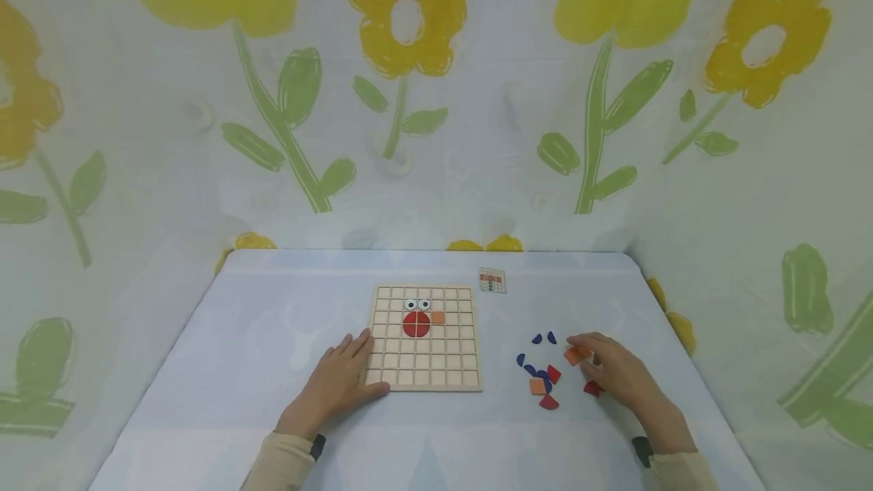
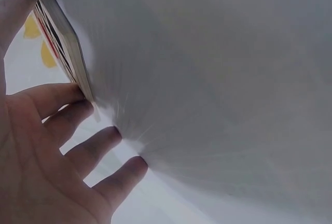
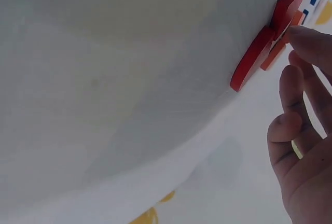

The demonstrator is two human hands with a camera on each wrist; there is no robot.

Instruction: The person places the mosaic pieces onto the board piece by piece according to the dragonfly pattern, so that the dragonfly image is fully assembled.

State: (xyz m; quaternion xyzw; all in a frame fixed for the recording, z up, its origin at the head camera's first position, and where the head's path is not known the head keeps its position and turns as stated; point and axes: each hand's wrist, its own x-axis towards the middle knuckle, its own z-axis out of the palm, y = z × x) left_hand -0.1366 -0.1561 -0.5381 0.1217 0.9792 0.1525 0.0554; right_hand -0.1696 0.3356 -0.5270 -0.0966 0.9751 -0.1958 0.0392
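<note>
A square wooden grid board [image 1: 423, 377] lies on the table. On it are two round eye pieces [image 1: 417, 304], a red circle [image 1: 416, 324] of quarter pieces and an orange square [image 1: 438, 317]. My left hand [image 1: 344, 377] rests at the board's near left corner, fingers along the left side and thumb at the near edge. In the left wrist view, the fingers [image 2: 104, 146] are spread, some touching the board's edge [image 2: 67, 37]. My right hand [image 1: 617, 370] pinches an orange square tile [image 1: 574, 356] between thumb and fingers. Beside it lie red pieces [image 3: 252, 60].
Left of my right hand are scattered several blue half-round pieces [image 1: 537, 339], another orange square [image 1: 538, 386] and red quarter pieces [image 1: 549, 402]. A small pattern card [image 1: 492, 279] lies beyond the board's far right corner. Flower-printed cloth [image 1: 436, 195] surrounds the table.
</note>
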